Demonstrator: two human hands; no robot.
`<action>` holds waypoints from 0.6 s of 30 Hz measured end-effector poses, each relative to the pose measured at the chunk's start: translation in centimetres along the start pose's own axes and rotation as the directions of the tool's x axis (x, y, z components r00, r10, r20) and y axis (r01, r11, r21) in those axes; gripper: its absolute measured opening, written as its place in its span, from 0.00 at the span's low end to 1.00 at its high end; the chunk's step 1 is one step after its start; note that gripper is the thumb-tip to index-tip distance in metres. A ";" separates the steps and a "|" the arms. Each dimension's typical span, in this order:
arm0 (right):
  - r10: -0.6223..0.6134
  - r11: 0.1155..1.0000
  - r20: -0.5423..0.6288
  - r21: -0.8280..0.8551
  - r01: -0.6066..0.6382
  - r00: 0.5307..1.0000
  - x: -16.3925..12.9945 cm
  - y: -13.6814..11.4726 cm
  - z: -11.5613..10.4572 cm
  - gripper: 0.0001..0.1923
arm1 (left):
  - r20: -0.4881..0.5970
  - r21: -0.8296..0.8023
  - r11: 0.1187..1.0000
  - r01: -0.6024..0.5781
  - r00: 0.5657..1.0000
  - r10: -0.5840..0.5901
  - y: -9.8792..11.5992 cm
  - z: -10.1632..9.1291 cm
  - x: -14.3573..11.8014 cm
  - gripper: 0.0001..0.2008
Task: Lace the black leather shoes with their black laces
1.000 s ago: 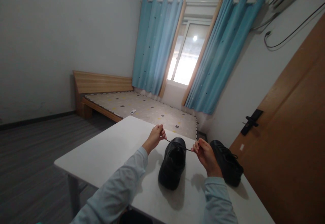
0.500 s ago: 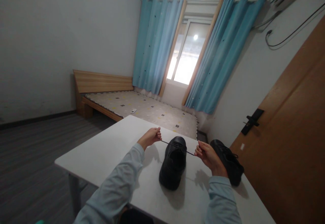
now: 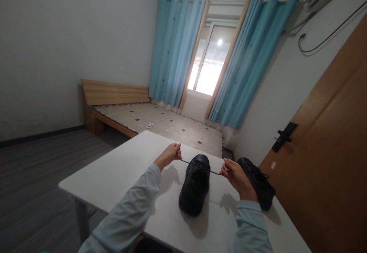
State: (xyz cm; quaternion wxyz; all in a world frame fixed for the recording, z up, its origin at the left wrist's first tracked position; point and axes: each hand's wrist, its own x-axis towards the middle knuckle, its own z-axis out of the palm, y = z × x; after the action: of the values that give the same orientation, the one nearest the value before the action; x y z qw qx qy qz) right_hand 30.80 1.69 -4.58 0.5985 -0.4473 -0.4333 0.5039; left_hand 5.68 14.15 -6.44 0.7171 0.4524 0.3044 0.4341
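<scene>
A black leather shoe (image 3: 195, 186) stands on the white table (image 3: 120, 172) with its toe pointing away from me. A thin black lace (image 3: 189, 163) runs taut across its top. My left hand (image 3: 169, 155) pinches the lace's left end, to the left of the shoe. My right hand (image 3: 236, 177) pinches the right end, between this shoe and a second black shoe (image 3: 256, 188) that stands at the table's right side. Both hands hover just above the tabletop.
Beyond the table lies a low wooden bed (image 3: 149, 121) with a patterned mat. Blue curtains (image 3: 177, 50) frame a bright window (image 3: 209, 65). A brown door (image 3: 329, 149) with a black handle stands close on the right. Grey floor lies to the left.
My left hand has dropped lower and moved left, and my right hand has shifted slightly right, so the lace is stretched wider across the shoe.
</scene>
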 end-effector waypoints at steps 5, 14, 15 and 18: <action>-0.170 0.971 -0.130 -0.192 0.144 0.977 0.3 -0.5 1.5 0.20 | 0.102 0.346 0.899 -0.267 0.964 0.247 0.0 0.8 0.0 0.15; -0.395 0.540 0.069 -0.789 0.292 0.916 0.4 -0.4 4.3 0.16 | 0.424 0.666 0.437 -0.605 0.789 0.445 -0.1 2.2 -1.3 0.12; -0.361 0.514 0.117 -0.803 0.302 0.925 0.3 -0.4 4.5 0.15 | 0.468 0.660 0.424 -0.620 0.781 0.414 -0.1 2.3 -1.4 0.10; -0.247 0.484 0.215 -0.818 0.312 0.945 0.0 -0.4 5.0 0.15 | 0.530 0.646 0.414 -0.642 0.767 0.362 -0.1 2.4 -1.6 0.08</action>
State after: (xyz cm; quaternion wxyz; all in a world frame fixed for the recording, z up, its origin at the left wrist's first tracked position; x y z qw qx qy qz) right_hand 26.08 2.11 -3.07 0.3668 -0.5857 -0.7085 0.1431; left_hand 7.02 11.71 -5.51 0.3054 0.8554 0.1966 0.3693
